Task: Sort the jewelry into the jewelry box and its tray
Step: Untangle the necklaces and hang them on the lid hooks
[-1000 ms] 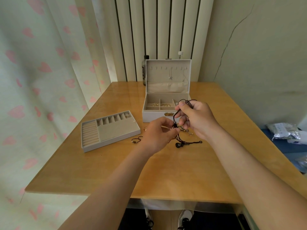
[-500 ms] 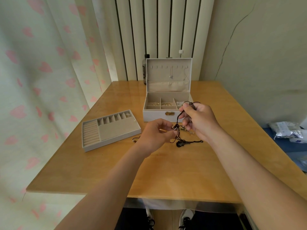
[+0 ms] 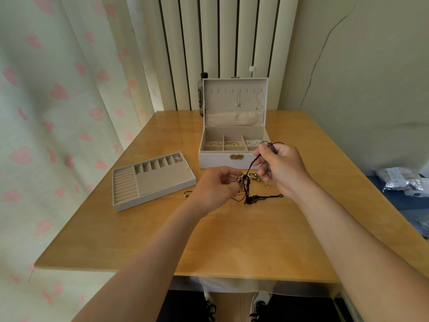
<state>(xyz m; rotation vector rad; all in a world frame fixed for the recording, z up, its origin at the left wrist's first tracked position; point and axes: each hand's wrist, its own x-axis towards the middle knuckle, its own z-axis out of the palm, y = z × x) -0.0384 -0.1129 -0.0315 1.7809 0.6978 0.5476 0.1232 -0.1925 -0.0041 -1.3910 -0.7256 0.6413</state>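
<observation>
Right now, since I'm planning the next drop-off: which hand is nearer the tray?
Left. The left hand sits just right of the tray; the right hand is farther right, by the jewelry box.

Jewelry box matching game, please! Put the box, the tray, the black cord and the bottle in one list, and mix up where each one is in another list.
Things
1. jewelry box
2. tray
3. black cord
4. dark bottle

Places
A. standing behind the box
B. dangling from the right hand
C. flat on the table, left of the box
D. lid up, gold pieces inside

Pairs: 1-D, 2-C, 3-B, 4-A
</observation>
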